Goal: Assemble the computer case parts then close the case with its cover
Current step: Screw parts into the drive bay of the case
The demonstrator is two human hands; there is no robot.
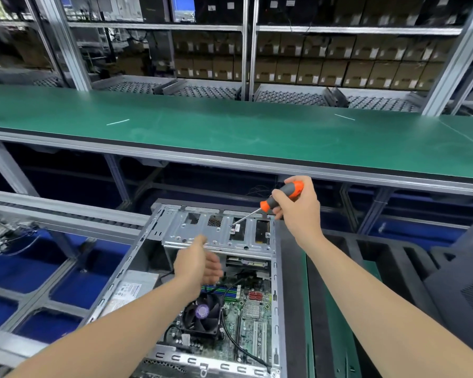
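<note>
Nearest you, the open computer case (276, 296) lies on its side, long axis running away from you, its green motherboard (253, 320) and round black cooler fan (202, 313) exposed. Your left hand (195, 264) hovers over it, blurred, fingers loosely spread and holding nothing. Beyond sits the perforated grey metal drive bracket (216, 231). Your right hand (298, 207) grips the orange-and-grey screwdriver (283, 195), its thin shaft slanting down-left onto the bracket. Farthest is the smooth green bench (230, 132).
</note>
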